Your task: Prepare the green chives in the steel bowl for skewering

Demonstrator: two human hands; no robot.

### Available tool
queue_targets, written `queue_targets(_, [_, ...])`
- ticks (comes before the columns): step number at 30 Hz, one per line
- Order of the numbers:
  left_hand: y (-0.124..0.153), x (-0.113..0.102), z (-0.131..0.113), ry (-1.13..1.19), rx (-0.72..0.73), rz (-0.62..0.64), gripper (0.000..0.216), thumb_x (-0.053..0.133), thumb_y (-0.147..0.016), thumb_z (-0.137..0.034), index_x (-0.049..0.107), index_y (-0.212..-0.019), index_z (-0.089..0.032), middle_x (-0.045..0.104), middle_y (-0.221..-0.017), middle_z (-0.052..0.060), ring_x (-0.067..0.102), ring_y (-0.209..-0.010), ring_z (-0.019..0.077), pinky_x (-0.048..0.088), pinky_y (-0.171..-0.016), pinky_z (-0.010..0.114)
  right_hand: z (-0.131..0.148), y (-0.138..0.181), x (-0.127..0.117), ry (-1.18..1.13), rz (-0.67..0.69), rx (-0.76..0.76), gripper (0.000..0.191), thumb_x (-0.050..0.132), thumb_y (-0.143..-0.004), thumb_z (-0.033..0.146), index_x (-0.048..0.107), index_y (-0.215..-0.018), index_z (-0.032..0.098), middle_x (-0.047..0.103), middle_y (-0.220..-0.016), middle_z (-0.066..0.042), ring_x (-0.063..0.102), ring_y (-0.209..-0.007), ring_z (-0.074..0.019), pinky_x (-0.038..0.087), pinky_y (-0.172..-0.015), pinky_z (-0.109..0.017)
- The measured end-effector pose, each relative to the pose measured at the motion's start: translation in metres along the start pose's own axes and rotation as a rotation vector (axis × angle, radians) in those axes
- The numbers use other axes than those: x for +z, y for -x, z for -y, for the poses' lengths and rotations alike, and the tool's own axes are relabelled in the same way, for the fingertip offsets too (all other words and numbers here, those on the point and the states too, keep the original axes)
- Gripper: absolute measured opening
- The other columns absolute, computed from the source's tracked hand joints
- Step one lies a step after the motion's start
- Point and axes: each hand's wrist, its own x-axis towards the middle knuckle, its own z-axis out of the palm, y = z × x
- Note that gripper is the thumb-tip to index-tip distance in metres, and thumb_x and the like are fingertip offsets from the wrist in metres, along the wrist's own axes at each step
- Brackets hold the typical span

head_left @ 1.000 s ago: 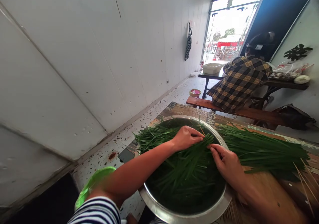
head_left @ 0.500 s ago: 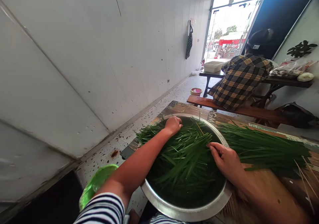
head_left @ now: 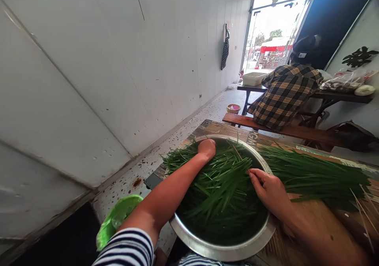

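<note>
My right hand (head_left: 269, 187) is closed in a pinch at the right side of a large metal basin (head_left: 225, 252). Its fingertips grip a thin bamboo skewer (head_left: 237, 151), which runs behind the tips of a bunch of long green leaves like garlic chives (head_left: 222, 191). My left hand (head_left: 207, 148) is closed over the basin's far left side, above the leaves. The fingers there are curled away from view, and what they hold is hidden. Leaves fill much of the basin, and some hang over its left rim.
More chives (head_left: 319, 175) lie on the wooden table (head_left: 314, 214) to the right, with loose skewers (head_left: 363, 214) near them. A green-lined bin (head_left: 118, 218) stands lower left. Ahead, a person in a plaid shirt (head_left: 284, 96) sits on a bench (head_left: 237, 119).
My left hand has turned slightly, so its fingers show less than before. The right hand keeps its pinch in nearly the same place.
</note>
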Motion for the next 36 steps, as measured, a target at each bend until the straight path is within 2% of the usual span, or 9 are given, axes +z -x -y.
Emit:
queue_targets(3, [0.005, -0.012, -0.003, 0.055, 0.024, -0.045, 0.023, 0.052, -0.078, -0.022, 0.071, -0.087, -0.013, 0.069, -0.086, 0.012, 0.063, -0.084, 0.0211, 0.047, -0.079, 0.03, 0.003, -0.001, -0.002, 0.003, 0.0, 0.007, 0.036, 0.037, -0.084, 0.037, 0.068, -0.089, 0.019, 0.073, -0.077, -0.004, 0.066, -0.063, -0.017, 0.046, -0.055, -0.026])
queue_targets(6, [0.008, -0.021, -0.004, 0.262, 0.032, -0.039, 0.02, 0.054, -0.076, -0.023, 0.07, -0.084, -0.013, 0.069, -0.083, 0.009, 0.063, -0.078, 0.0176, 0.048, -0.075, 0.027, 0.004, -0.001, -0.003, 0.004, 0.019, 0.018, 0.037, 0.037, -0.084, 0.037, 0.068, -0.091, 0.018, 0.073, -0.077, -0.004, 0.066, -0.061, -0.0173, 0.045, -0.054, -0.026])
queue_targets(11, [0.011, -0.025, 0.0, 0.696, 0.065, 0.3, 0.022, 0.055, -0.075, -0.025, 0.068, -0.083, -0.009, 0.07, -0.076, 0.007, 0.059, -0.061, 0.0106, 0.047, -0.062, 0.021, 0.003, 0.0, -0.002, -0.008, 0.025, 0.025, 0.037, 0.037, -0.085, 0.037, 0.067, -0.093, 0.018, 0.073, -0.081, -0.004, 0.066, -0.066, -0.0182, 0.047, -0.058, -0.027])
queue_targets(13, [0.011, -0.026, 0.004, 0.661, 0.09, 0.375, 0.021, 0.058, -0.073, -0.027, 0.07, -0.078, -0.01, 0.068, -0.07, 0.005, 0.058, -0.058, 0.0105, 0.046, -0.06, 0.02, 0.002, 0.0, -0.001, -0.019, 0.027, 0.021, 0.036, 0.037, -0.085, 0.037, 0.067, -0.093, 0.018, 0.073, -0.083, -0.004, 0.067, -0.069, -0.0183, 0.047, -0.06, -0.027])
queue_targets(14, [0.011, -0.028, 0.005, 0.603, 0.096, 0.356, 0.021, 0.06, -0.071, -0.027, 0.071, -0.076, -0.01, 0.068, -0.067, 0.004, 0.058, -0.059, 0.011, 0.046, -0.059, 0.021, 0.001, 0.0, -0.001, -0.021, 0.03, 0.021, 0.036, 0.037, -0.085, 0.037, 0.067, -0.093, 0.019, 0.073, -0.084, -0.004, 0.067, -0.07, -0.0182, 0.047, -0.061, -0.027])
queue_targets(18, [0.011, -0.034, 0.008, 0.377, 0.115, 0.081, 0.021, 0.06, -0.069, -0.024, 0.073, -0.082, -0.012, 0.069, -0.073, 0.005, 0.059, -0.067, 0.0135, 0.044, -0.061, 0.022, 0.0, 0.001, -0.001, -0.011, 0.038, 0.029, 0.036, 0.037, -0.085, 0.037, 0.066, -0.093, 0.019, 0.073, -0.083, -0.004, 0.067, -0.068, -0.018, 0.047, -0.06, -0.027])
queue_targets(20, [0.011, -0.036, 0.009, 0.336, 0.153, 0.046, 0.023, 0.06, -0.07, -0.026, 0.073, -0.084, -0.014, 0.069, -0.075, 0.004, 0.058, -0.068, 0.0134, 0.042, -0.061, 0.022, 0.0, 0.001, -0.001, -0.009, 0.04, 0.029, 0.036, 0.037, -0.085, 0.037, 0.066, -0.093, 0.019, 0.073, -0.084, -0.004, 0.067, -0.068, -0.0179, 0.047, -0.06, -0.027])
queue_targets(28, [0.013, -0.024, 0.001, 0.189, 0.411, 0.19, 0.018, 0.068, -0.064, -0.026, 0.074, -0.079, -0.017, 0.068, -0.076, 0.003, 0.058, -0.07, 0.0135, 0.042, -0.066, 0.021, 0.002, 0.001, -0.001, -0.005, 0.018, 0.018, 0.035, 0.039, -0.085, 0.037, 0.067, -0.092, 0.017, 0.072, -0.077, -0.004, 0.065, -0.061, -0.0157, 0.044, -0.054, -0.025])
queue_targets(36, [0.022, -0.022, -0.012, 0.144, 0.478, 0.228, 0.02, 0.065, -0.069, -0.03, 0.073, -0.082, -0.017, 0.068, -0.077, 0.004, 0.057, -0.071, 0.0143, 0.04, -0.064, 0.022, 0.001, 0.0, 0.0, 0.016, 0.013, 0.006, 0.035, 0.038, -0.085, 0.037, 0.067, -0.092, 0.018, 0.071, -0.072, -0.003, 0.062, -0.055, -0.0149, 0.043, -0.053, -0.025])
